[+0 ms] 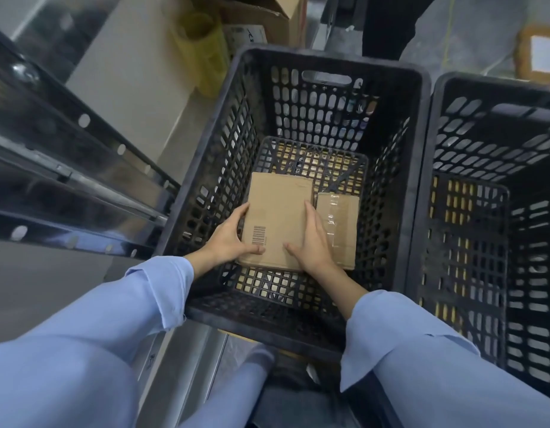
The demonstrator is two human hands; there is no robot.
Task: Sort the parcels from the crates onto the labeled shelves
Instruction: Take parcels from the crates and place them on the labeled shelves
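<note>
Crate (329,61) grid shows at 12 and 6 o'clock of the box (278,211); left hand (228,239) and right hand (313,242) grip its side edges, small box (341,230) touching at 3.

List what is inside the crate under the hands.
Two parcels: a larger barcoded parcel, held by the left hand and right hand, and a smaller taped parcel beside it. Anything under them is covered.

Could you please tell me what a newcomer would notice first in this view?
The eye lands on the large cardboard parcel with a barcode, lying on the floor of the black crate at centre, with the left hand holding its left edge and the right hand its right edge. A smaller taped parcel lies just right of it, and a second black crate stands to the right.
</note>
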